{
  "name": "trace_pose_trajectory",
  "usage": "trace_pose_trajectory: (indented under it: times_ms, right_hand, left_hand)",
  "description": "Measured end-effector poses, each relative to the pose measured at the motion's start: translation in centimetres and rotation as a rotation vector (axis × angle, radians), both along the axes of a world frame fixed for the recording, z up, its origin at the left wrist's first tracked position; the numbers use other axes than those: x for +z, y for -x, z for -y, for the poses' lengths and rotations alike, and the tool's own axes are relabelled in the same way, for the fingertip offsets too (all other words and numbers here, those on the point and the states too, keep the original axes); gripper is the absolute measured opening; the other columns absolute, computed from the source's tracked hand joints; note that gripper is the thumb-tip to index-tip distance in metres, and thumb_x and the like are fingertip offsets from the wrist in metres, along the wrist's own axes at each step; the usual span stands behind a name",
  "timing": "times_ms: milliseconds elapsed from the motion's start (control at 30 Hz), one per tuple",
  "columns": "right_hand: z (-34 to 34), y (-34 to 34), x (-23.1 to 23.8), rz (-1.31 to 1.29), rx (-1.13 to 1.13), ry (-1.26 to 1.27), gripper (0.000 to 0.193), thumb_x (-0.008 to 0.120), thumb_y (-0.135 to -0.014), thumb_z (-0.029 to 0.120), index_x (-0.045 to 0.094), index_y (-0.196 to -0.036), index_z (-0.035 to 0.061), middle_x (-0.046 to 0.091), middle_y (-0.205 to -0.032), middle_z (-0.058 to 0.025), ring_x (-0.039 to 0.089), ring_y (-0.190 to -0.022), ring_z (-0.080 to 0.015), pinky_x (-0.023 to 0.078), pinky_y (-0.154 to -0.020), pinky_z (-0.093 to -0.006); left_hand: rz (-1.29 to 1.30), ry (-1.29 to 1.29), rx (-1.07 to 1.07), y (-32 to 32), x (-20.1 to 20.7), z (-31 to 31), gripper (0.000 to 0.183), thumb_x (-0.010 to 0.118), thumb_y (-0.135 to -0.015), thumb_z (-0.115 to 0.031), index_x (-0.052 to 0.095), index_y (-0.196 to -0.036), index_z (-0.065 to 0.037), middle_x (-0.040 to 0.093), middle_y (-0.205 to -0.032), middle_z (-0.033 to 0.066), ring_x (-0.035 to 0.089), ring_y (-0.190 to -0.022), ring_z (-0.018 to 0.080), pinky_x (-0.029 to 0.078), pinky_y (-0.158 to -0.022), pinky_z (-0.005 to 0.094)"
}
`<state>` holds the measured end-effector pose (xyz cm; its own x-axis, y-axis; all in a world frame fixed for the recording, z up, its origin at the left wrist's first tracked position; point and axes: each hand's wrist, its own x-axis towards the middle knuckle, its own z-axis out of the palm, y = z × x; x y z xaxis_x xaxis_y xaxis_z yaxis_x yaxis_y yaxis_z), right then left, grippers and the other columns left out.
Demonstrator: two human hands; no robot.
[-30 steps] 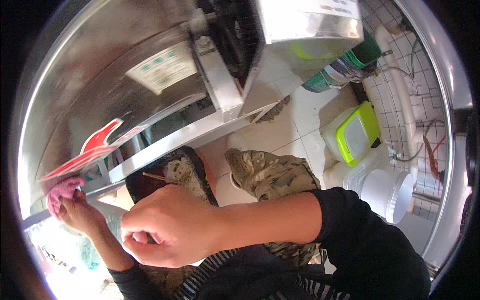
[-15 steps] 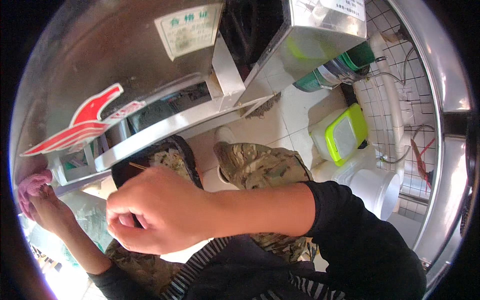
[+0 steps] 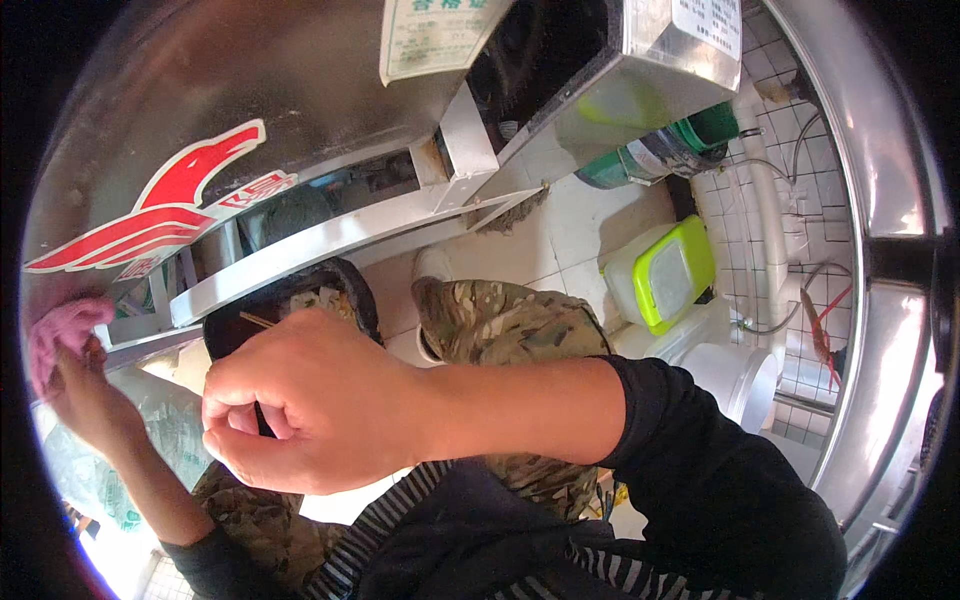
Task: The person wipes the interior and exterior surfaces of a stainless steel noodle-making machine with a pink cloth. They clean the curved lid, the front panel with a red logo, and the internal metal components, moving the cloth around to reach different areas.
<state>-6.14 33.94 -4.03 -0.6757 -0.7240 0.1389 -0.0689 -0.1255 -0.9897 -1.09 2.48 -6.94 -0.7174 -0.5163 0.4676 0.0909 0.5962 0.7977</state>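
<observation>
Shifted leftward and higher in frame since one second ago: pink cloth (image 3: 65, 332), at far left, bunched in the left hand (image 3: 97, 405). Right hand (image 3: 315, 400) curls at centre-left; whether it holds anything cannot be told. Cloth judged light, soft; best gripped by its middle.

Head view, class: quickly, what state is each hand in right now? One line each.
Left hand: closed, holding the pink cloth.
Right hand: loosely curled shut; no held thing shows.
</observation>
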Motion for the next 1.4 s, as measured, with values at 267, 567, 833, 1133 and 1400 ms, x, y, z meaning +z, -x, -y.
trace_pose_trajectory:
  times_ms: [267,567,833,1133,1400]
  right_hand:
    - [0.7,0.1,-0.4,-0.066,-0.010,0.035,0.010,0.073,-0.086,0.013,0.070,-0.085,0.0034,0.067,-0.068,-0.0070,0.064,-0.052,-0.0178,0.047,-0.049,-0.0298]
    - [0.9,-0.3,-0.7,-0.046,-0.022,0.072,0.010,0.073,-0.086,0.012,0.069,-0.086,0.0037,0.066,-0.070,-0.0068,0.063,-0.052,-0.0173,0.046,-0.049,-0.0301]
    - [1.0,-0.3,-0.5,-0.098,-0.022,0.054,0.010,0.073,-0.085,0.013,0.069,-0.085,0.0040,0.066,-0.069,-0.0068,0.063,-0.052,-0.0193,0.047,-0.049,-0.0318]
    - [0.5,-0.2,-0.5,-0.078,-0.041,0.078,0.011,0.073,-0.085,0.013,0.068,-0.082,0.0037,0.065,-0.067,-0.0073,0.063,-0.053,-0.0212,0.046,-0.050,-0.0328]
    - [0.4,-0.1,-0.2,-0.083,-0.033,0.080,0.013,0.073,-0.085,0.014,0.067,-0.081,0.0034,0.065,-0.067,-0.0074,0.064,-0.053,-0.0220,0.047,-0.050,-0.0330]
  left_hand:
    - [-0.062,-0.491,0.214,1.1,-4.0,-3.2,0.013,0.057,-0.106,-0.016,0.065,-0.112,-0.009,0.070,-0.100,0.0030,0.056,-0.070,0.0069,0.041,-0.060,0.0202]
    - [-0.052,-0.163,0.314,-0.7,-1.3,0.8,0.015,0.058,-0.105,-0.019,0.066,-0.114,-0.009,0.070,-0.106,0.0030,0.063,-0.090,0.0092,0.046,-0.071,0.0218]
    - [0.049,-0.488,0.179,0.3,-5.8,-3.0,0.016,0.054,-0.107,-0.019,0.064,-0.103,-0.007,0.064,-0.091,0.0019,0.057,-0.078,0.0104,0.047,-0.065,0.0252]
    - [0.029,-0.086,0.373,-0.4,-1.8,0.1,0.022,0.055,-0.107,-0.024,0.067,-0.107,-0.005,0.069,-0.097,0.0024,0.061,-0.081,0.0095,0.046,-0.069,0.0234]
    - [-0.018,-0.357,0.064,0.9,-4.4,-3.7,0.015,0.051,-0.104,-0.011,0.065,-0.103,-0.006,0.067,-0.090,0.0012,0.054,-0.069,0.0083,0.040,-0.062,0.0206]
